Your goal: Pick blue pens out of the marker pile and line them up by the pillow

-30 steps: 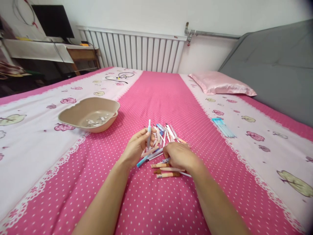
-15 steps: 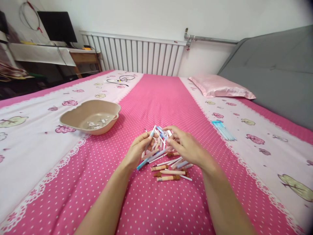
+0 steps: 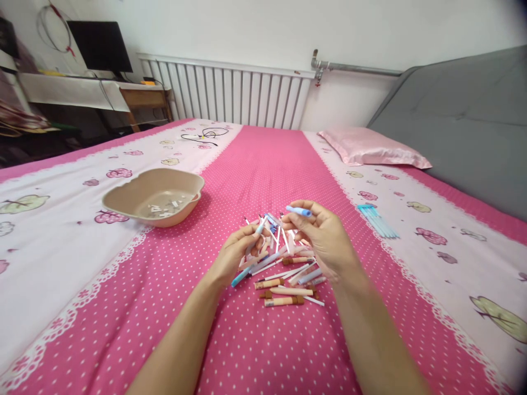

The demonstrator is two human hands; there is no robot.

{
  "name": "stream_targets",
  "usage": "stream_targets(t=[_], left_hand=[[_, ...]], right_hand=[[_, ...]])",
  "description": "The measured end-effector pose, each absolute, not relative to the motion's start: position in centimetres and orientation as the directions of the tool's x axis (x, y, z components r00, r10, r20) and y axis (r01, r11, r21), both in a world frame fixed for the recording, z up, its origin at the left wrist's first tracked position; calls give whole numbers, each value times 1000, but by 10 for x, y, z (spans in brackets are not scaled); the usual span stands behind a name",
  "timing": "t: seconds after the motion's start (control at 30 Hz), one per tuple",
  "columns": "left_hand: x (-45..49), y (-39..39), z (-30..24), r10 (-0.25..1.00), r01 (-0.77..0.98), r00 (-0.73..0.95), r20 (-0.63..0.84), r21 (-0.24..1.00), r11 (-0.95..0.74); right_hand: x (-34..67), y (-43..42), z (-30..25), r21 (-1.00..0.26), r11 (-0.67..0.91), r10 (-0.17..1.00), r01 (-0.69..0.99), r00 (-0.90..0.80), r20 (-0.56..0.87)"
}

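Between the thumb and fingers of my left hand [image 3: 233,252] is a pale blue pen barrel [image 3: 261,226], its tip pointing up and away. My right hand [image 3: 329,241] is raised over the right side of the pile, closed on a blue pen cap [image 3: 300,210]. Below both hands lies a loose heap of pen parts: thin white refills [image 3: 278,240], pastel barrels and dark-tipped pieces. At the heap's near edge are beige pens with brown caps [image 3: 284,301]. A bright blue pen piece [image 3: 240,277] pokes out beside my left hand.
To the left stands a beige plastic basin [image 3: 177,216] with small white pieces in it. A row of light blue pens [image 3: 377,221] lies on the right. Farther off are a pink pillow [image 3: 374,147], a black cable [image 3: 214,133] and a radiator [image 3: 230,90].
My right hand has lifted and moved right, away from my left hand, with the blue pen cap now showing in its fingers. My left hand stays nearly in place with the barrel.
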State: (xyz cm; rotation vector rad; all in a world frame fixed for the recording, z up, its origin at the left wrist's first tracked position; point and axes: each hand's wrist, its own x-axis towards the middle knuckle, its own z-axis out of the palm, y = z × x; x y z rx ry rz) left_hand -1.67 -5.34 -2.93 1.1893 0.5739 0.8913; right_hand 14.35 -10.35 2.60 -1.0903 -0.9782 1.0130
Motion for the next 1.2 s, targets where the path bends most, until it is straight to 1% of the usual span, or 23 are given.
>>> stream_targets(t=[0.1, 0.2, 0.43, 0.67, 0.77, 0.87, 1.03, 1.13, 1.2], left_hand=[[-16, -55, -29, 825, -263, 563, 46, 957, 126], [-16, -55, -30, 814, -242, 578, 60, 965, 101], [-16, -55, -32, 798, -198, 602, 31, 974, 111], [-18, -55, -31, 787, -184, 614, 62, 981, 65], [-19, -54, -32, 776, -196, 628, 68, 978, 73], [-18, -54, -32, 769, -218, 634, 79, 973, 80], [-17, -55, -31, 760, -229, 642, 97, 971, 69], [-17, -56, -29, 739, -245, 664, 115, 967, 70], [-17, -57, -28, 732, -245, 674, 100, 965, 93]], right_hand=[[141, -103, 25, -966, 188, 955, -179, 264, 137], [138, -103, 24, -966, 217, 944, -143, 284, 170], [135, -101, 22, -978, 183, 942, -97, 301, 147], [128, -103, 24, -984, 140, 962, -115, 253, 107], [128, -101, 19, -983, 161, 962, -90, 235, 136], [129, -98, 13, -982, 177, 970, -70, 181, 162], [129, -94, 5, -969, 248, 959, -6, 144, 245], [127, -94, 5, -968, 247, 959, 43, 132, 251], [127, -94, 6, -969, 239, 960, 61, 133, 245]])
